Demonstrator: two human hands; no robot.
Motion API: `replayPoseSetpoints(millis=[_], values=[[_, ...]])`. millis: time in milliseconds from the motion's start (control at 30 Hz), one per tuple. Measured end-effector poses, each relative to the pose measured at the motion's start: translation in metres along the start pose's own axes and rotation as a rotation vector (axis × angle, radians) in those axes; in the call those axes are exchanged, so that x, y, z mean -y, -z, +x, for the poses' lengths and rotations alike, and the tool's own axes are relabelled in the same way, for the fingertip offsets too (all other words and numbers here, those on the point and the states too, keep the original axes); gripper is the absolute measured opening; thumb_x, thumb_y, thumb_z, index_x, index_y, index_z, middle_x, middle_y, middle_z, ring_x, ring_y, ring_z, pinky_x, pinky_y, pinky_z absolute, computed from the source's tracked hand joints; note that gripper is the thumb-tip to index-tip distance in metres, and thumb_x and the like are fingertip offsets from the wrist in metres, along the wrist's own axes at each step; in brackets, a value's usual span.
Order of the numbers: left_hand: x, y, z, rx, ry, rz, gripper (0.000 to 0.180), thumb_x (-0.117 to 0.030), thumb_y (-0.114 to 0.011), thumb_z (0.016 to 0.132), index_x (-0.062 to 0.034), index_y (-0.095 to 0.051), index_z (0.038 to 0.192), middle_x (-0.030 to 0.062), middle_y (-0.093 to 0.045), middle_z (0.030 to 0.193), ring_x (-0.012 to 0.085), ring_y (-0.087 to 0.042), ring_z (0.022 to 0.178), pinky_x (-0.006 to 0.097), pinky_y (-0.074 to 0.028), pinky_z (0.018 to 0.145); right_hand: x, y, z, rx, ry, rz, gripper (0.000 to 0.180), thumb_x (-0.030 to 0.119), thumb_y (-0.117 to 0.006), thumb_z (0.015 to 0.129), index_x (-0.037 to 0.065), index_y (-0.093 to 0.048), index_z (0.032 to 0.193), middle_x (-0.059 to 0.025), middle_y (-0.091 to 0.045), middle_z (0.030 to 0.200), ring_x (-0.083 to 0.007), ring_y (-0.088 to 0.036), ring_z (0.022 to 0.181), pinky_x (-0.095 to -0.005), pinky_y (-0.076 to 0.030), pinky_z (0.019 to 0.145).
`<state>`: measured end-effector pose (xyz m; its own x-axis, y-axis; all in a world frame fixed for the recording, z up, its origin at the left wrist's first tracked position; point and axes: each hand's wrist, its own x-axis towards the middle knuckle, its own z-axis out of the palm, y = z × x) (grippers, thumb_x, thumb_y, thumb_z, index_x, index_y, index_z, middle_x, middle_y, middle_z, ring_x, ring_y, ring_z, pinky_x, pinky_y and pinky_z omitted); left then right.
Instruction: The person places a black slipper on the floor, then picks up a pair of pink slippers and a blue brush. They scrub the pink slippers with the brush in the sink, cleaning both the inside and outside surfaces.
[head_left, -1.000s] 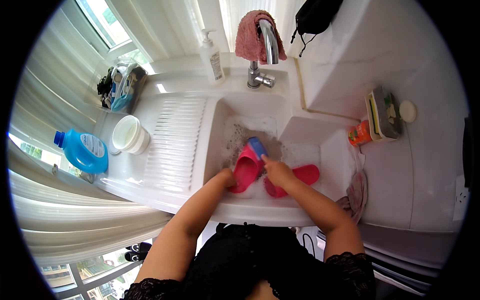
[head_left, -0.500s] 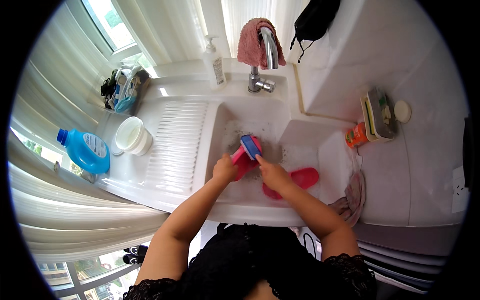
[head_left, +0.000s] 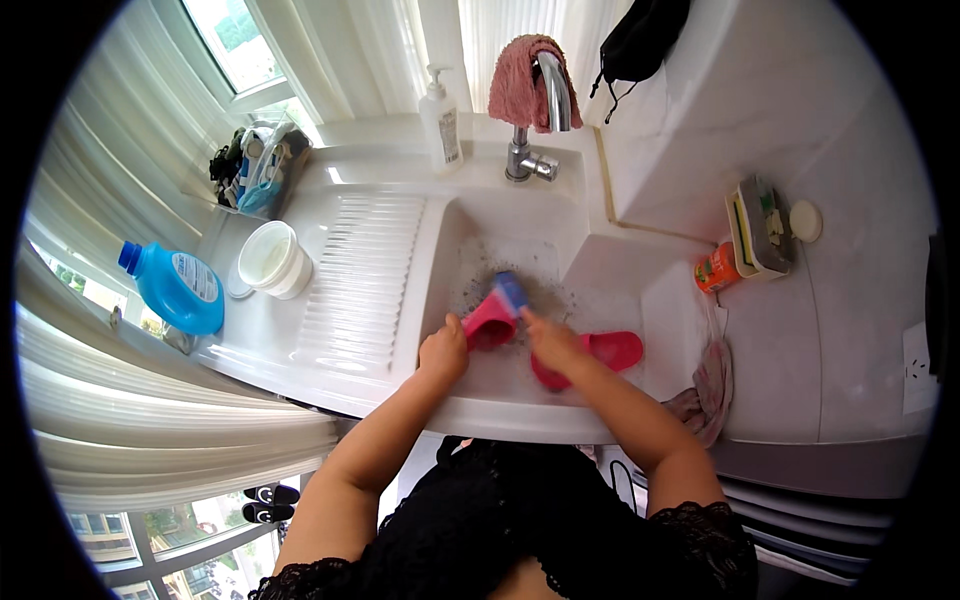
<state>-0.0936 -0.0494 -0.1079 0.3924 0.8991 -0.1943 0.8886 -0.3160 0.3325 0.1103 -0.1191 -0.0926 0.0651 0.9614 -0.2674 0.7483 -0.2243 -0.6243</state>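
Note:
Over the white sink basin (head_left: 480, 405), my left hand (head_left: 444, 350) grips a pink-red slipper (head_left: 488, 325) by its near-left end, tilted so that its strap opening shows. My right hand (head_left: 555, 343), smeared by motion, is closed on a blue scrubbing brush (head_left: 511, 292) pressed against the slipper's far-right edge. A second slipper (head_left: 615, 349) of the same colour lies on the basin floor, partly hidden behind my right hand and forearm. Dark specks and suds dot the wet basin around the brush.
Left of the basin is a ribbed washboard (head_left: 362, 270), with a white tub (head_left: 274, 260), a blue detergent bottle (head_left: 180, 290) and a clear bin (head_left: 262, 170). Behind stand a pump bottle (head_left: 440, 125) and a faucet (head_left: 528, 163) draped with a pink cloth (head_left: 522, 85). An orange can (head_left: 716, 268) sits right.
The held slipper has turned in my left hand, showing its strap opening. My right hand and the brush have shifted slightly right and blur with motion.

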Motion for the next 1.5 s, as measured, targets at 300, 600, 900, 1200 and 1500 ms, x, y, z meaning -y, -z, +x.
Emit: replayPoseSetpoints(millis=[300,600,900,1200,1500], values=[[-0.003,-0.002,0.001,-0.002,0.004,0.014,0.023,-0.003,-0.056,0.079,-0.0009,-0.04,0.096,0.0245,-0.065,0.083,0.0432,-0.065,0.079,0.05,-0.052,0.071,-0.02,-0.005,0.004,0.028,-0.03,-0.085,0.045,0.026,-0.043,0.095,0.021,-0.042,0.139,-0.027,-0.063,0.089,-0.0416,-0.062,0.081,-0.0483,-0.048,0.071],[-0.001,-0.004,0.002,0.0,0.022,0.009,0.024,-0.003,-0.057,0.078,0.0001,-0.04,0.096,0.0248,-0.065,0.081,0.0431,-0.065,0.079,0.049,-0.053,0.07,-0.016,0.004,0.007,0.026,-0.07,-0.174,0.047,0.024,-0.041,0.095,0.023,-0.037,0.142,-0.0279,-0.063,0.088,-0.0419,-0.063,0.081,-0.0503,-0.049,0.071],[0.001,-0.005,0.005,0.008,0.037,-0.015,0.024,-0.002,-0.056,0.078,0.0001,-0.04,0.096,0.0256,-0.065,0.082,0.0438,-0.065,0.079,0.049,-0.052,0.072,-0.017,-0.01,0.004,0.051,-0.013,-0.103,0.047,0.026,-0.039,0.096,0.025,-0.035,0.142,-0.0273,-0.062,0.097,-0.0422,-0.062,0.087,-0.0503,-0.048,0.077],[0.007,-0.011,0.005,-0.043,-0.01,-0.058,0.033,-0.016,-0.063,0.079,-0.0004,-0.04,0.096,0.0253,-0.063,0.077,0.0442,-0.063,0.077,0.052,-0.051,0.069,-0.004,-0.004,-0.001,-0.012,-0.033,-0.105,0.047,0.026,-0.042,0.095,0.024,-0.037,0.142,-0.0241,-0.064,0.092,-0.0401,-0.063,0.083,-0.05,-0.048,0.075],[0.002,-0.012,0.02,-0.224,0.053,-0.397,0.035,-0.016,-0.07,0.073,-0.0003,-0.056,0.1,0.024,-0.065,0.086,0.0405,-0.064,0.08,0.047,-0.052,0.07,-0.001,0.007,-0.023,-0.122,0.051,0.019,0.042,0.024,-0.049,0.092,0.024,-0.048,0.134,-0.0238,-0.063,0.098,-0.0407,-0.061,0.088,-0.0463,-0.048,0.078]])
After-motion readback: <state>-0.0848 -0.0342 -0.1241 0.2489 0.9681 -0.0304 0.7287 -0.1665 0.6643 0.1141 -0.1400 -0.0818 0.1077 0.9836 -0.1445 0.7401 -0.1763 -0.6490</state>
